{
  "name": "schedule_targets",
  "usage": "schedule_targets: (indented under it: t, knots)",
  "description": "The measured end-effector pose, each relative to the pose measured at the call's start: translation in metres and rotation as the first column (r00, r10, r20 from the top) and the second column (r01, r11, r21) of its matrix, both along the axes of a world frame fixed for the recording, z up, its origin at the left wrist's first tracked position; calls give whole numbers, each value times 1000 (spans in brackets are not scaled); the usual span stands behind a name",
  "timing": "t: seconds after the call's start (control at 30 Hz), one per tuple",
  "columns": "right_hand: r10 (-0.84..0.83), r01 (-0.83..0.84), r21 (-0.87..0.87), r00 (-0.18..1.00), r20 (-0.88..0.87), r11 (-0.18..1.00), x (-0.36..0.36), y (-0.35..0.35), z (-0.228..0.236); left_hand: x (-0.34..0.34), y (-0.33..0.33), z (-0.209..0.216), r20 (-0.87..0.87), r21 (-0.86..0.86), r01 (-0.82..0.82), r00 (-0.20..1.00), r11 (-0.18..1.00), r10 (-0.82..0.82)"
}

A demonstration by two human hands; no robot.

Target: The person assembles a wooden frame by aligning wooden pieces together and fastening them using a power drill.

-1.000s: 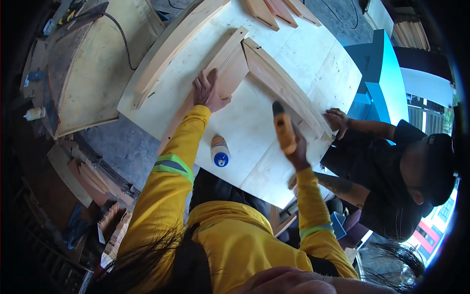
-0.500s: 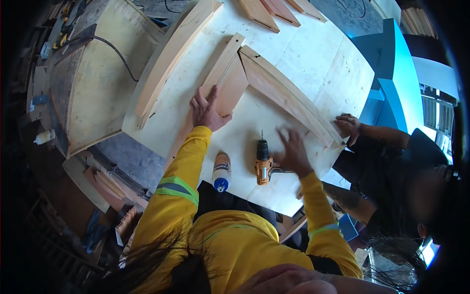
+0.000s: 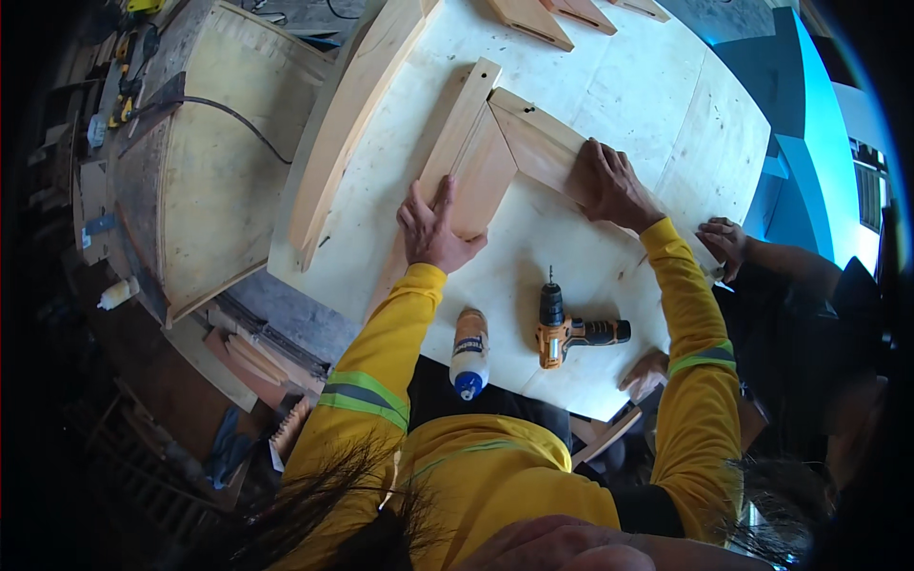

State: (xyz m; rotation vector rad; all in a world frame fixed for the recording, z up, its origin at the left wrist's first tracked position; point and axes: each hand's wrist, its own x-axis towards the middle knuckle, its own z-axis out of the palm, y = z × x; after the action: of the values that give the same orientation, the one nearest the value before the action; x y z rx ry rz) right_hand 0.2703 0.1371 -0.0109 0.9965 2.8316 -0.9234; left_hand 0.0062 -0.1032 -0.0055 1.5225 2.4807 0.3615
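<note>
- The left hand [image 3: 441,228] is spread wide, thumb well apart from the fingers, pressing on the left board [image 3: 466,119] without closing round it.
- The right hand [image 3: 619,187] is partly curled over the right board [image 3: 541,145], gripping it between thumb and fingers.
- Both boards rest on the table [image 3: 619,90], meeting at an angled corner beyond the hands; the right board runs on toward a co-worker's hand [image 3: 725,246].
- Uneven pressure from the two hands could slide the boards out of line and open a gap at that corner.
- A push from the co-worker's end could twist the right board, since that hand sits far from the joint.
- The drill [image 3: 552,333] lies on its side, bit aimed away from the person, handle toward the right sleeve [image 3: 700,328]. A sweep of that forearm could knock it round, and the bare bit could scratch wood or skin.
- The bottle [image 3: 469,354] is by the near edge; whether it lies or stands is hard to tell from this angle. A bump from the body or left sleeve [image 3: 367,385] could tip it off.
</note>
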Motion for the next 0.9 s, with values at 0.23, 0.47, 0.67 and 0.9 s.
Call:
schedule_targets:
  t: [0.23,0.47,0.67,0.9]
  knots:
    - [-7,7,-10,1000,6,1000,-1,0,-9,2,7,-2,-23,-3,10,1000,1000,-11]
    - [-13,29,211,997,-75,977,-5,-15,-6,1,5,-2,-71,-54,9,997,998,-13]
    - [-189,225,355,973,-135,907,-30,-38,-14,4,4,-5,-49,-66,8,999,998,-11]
    - [-27,66,226,984,-174,972,-30,-19,-11,4,2,-3,-58,-79,30,998,996,-35]
